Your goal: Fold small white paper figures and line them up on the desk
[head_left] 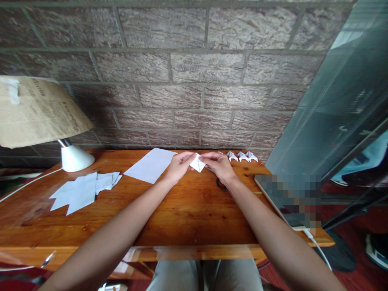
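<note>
Both hands meet at the far middle of a wooden desk [188,210]. My left hand [179,165] and my right hand [218,165] pinch a small folded white paper piece [197,163] between their fingertips, one on each side. The paper is held just above the desk top. A flat white sheet [150,165] lies just left of my left hand. Three small folded paper shapes [242,156] sit in a row beyond my right hand, near the wall. A dark ring-like object [221,185] lies under my right wrist, mostly hidden.
Several cut white paper pieces [81,190] are spread on the left of the desk. A white lamp base [76,158] with a paper shade [36,110] stands at the back left. A flat device [287,198] rests at the right edge. A brick wall [188,81] is behind.
</note>
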`<state>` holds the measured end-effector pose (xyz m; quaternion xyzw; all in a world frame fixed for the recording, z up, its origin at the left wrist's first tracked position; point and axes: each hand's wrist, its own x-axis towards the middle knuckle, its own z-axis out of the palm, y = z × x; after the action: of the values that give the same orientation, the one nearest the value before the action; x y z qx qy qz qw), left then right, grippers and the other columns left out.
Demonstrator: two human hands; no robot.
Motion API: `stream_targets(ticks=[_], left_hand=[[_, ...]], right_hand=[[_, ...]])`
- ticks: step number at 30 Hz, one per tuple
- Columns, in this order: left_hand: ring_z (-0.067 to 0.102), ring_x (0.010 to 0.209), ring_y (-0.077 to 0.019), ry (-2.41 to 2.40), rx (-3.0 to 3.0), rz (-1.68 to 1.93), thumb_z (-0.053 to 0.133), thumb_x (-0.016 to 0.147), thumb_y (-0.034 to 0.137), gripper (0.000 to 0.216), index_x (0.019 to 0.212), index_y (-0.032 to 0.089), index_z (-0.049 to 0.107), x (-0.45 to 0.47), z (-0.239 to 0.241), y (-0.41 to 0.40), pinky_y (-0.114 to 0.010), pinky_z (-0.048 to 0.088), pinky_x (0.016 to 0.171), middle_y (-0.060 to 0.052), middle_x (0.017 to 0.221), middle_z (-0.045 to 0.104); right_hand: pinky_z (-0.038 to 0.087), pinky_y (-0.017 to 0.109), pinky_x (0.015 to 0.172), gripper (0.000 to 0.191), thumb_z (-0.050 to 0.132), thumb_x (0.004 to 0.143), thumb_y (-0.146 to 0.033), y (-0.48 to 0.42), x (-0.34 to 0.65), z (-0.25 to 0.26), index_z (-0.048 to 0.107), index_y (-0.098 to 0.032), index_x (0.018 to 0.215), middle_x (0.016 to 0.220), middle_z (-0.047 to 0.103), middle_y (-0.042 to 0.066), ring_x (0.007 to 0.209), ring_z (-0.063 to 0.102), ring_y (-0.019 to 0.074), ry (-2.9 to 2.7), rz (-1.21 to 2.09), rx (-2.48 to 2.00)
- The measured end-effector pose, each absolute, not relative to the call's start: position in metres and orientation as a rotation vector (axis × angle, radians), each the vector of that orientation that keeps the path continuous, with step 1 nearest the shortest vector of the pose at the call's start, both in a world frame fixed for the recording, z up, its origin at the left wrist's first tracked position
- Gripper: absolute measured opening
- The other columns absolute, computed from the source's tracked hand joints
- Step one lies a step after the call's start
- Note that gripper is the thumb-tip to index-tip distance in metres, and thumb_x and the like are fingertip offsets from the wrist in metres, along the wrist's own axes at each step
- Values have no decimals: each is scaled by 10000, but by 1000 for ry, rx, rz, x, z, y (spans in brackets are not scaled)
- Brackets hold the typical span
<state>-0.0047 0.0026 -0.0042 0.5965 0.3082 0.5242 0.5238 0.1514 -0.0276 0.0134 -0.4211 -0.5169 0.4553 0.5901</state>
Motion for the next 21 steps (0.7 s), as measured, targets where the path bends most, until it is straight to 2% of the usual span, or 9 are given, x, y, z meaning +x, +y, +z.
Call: stream_targets(ticks=[9, 15, 21], left_hand=[[571, 641, -121, 745, 1265, 1276, 756, 641, 479, 387, 858, 161, 710, 0, -4, -2, -204, 417, 516, -31, 743, 660], [592, 690, -126, 739, 1065, 1225, 816, 576, 421, 360, 823, 181, 710, 1, -1, -4, -244, 458, 630, -19, 753, 665], [587, 700, -123, 691, 1033, 1215, 818, 575, 406, 357, 821, 174, 706, 1, 1, -5, -252, 466, 652, -19, 767, 657]], right_hand=[[489, 324, 758, 232, 811, 568, -341, -28, 147, 11, 722, -190, 720, 740, 716, 6, 690, 628, 153, -1178, 1044, -944], [508, 330, 765, 242, 787, 595, -379, -29, 143, 8, 718, -185, 721, 766, 724, 20, 701, 639, 161, -1231, 975, -931], [508, 323, 746, 242, 796, 593, -370, -29, 142, 9, 720, -184, 729, 772, 724, 20, 688, 635, 155, -1241, 955, -913]])
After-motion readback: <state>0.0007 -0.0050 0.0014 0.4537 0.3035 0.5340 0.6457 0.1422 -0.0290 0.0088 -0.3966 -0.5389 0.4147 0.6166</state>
